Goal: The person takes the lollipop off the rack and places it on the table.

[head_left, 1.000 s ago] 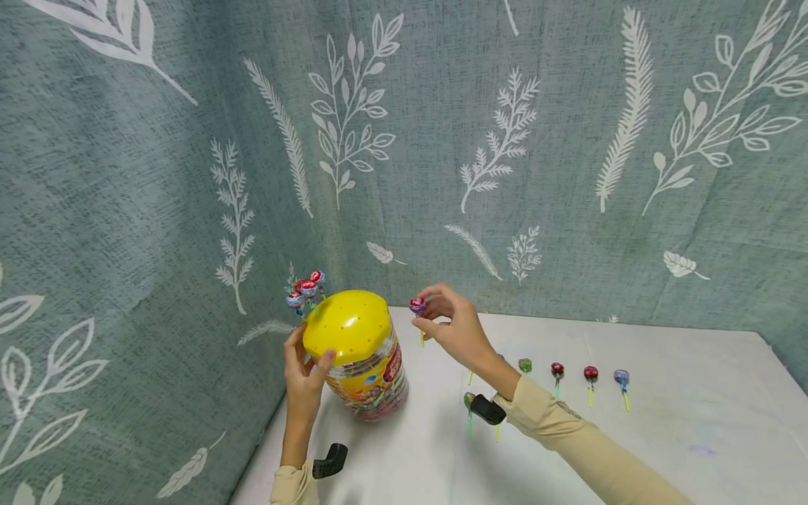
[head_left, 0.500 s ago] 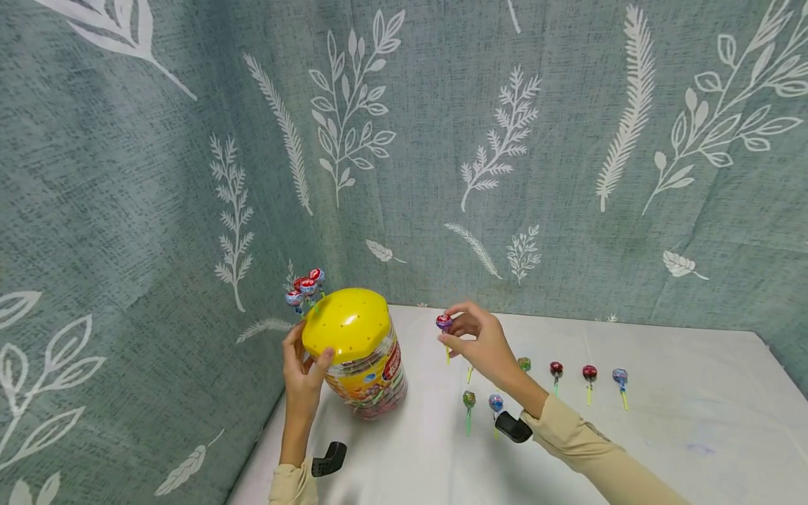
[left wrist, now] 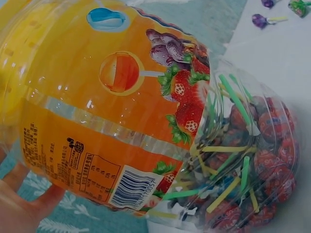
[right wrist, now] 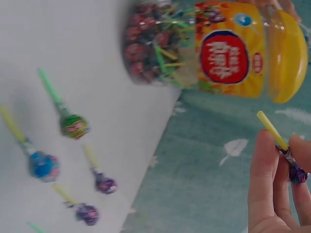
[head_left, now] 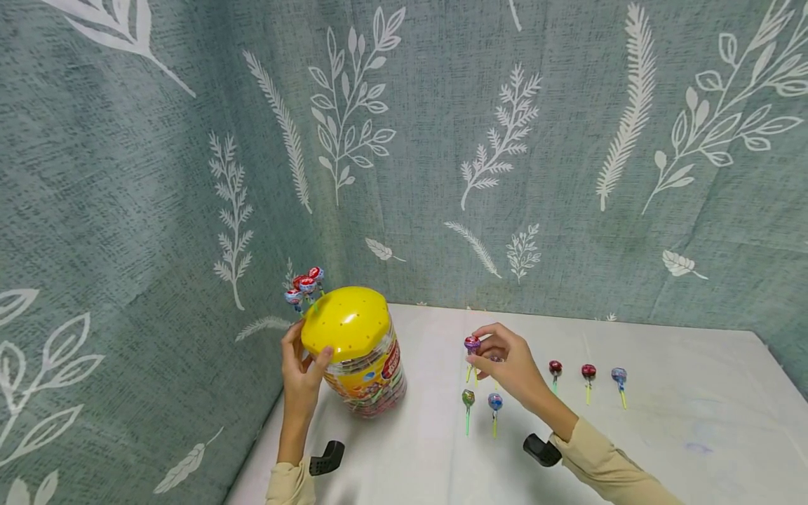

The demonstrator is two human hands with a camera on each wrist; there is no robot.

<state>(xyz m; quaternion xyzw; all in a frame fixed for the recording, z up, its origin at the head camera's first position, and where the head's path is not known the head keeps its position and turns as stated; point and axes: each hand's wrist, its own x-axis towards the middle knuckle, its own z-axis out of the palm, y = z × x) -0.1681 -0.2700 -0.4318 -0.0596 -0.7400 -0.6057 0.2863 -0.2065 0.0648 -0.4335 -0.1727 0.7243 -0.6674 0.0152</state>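
Note:
A clear candy jar with a yellow lid stands tilted on the table's left part. My left hand grips it at the lid, thumb on the near edge and fingers round the left side. Several lollipops stick up from the lid's far left edge. My right hand pinches a purple lollipop between thumb and fingers, its yellow stick pointing down in the head view. Below it lie a green lollipop and a blue lollipop. Two purple lollipops show beside these in the right wrist view.
Right of my right hand, a row on the white table holds a red lollipop, another red one and a blue-violet lollipop. Patterned green cloth rises behind the table and along its left side. Many lollipops fill the jar's bottom.
My right hand, with the purple lollipop, has moved right and down, away from the jar and over the lollipops on the table. The left hand stays on the jar.

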